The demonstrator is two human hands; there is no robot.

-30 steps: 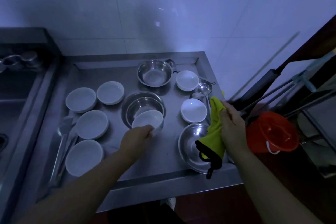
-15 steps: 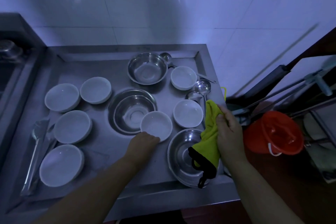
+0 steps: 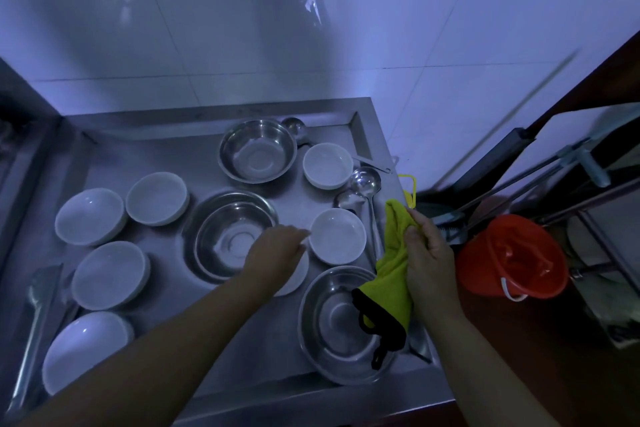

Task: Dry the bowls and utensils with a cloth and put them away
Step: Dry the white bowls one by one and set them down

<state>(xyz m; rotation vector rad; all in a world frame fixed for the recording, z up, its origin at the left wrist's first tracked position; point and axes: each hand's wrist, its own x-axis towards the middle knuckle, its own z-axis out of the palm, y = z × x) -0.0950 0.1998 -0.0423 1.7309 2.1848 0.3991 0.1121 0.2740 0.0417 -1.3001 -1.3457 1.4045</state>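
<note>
The steel desk carries 3 steel bowls: one at its back edge, one mid-desk, one at the front right corner. White bowls lie along its left side and right side. The right hand grips a yellow cloth above the right edge. The left hand, fingers blurred, covers a white bowl; I cannot tell its grip.
</note>
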